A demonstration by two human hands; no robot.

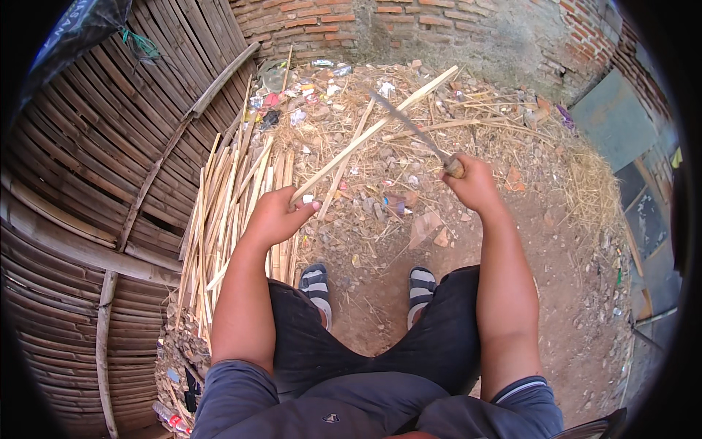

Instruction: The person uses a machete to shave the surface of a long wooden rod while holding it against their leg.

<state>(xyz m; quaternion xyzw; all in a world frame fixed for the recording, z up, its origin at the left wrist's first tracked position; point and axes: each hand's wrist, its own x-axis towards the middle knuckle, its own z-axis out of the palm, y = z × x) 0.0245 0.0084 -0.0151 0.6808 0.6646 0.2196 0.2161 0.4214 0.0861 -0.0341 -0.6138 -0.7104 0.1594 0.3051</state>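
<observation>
My left hand (276, 216) is closed round the near end of a long pale bamboo strip (374, 130), which slants away to the far right. In my right hand (472, 184) is the handle of a long-bladed knife (409, 124). Its blade points up and to the left, its tip close to the strip; whether the two touch I cannot tell. Beside my left hand lies a pile of split bamboo strips (219, 212) on the ground. Another strip (349, 157) lies under the held one, on the litter.
A slatted bamboo wall (88, 146) rises on the left, and a brick wall (431, 33) closes the far side. Straw, rubble and plastic scraps cover the ground ahead. Grey panels (614, 121) lean at the right. My sandalled feet (316, 293) are below my hands.
</observation>
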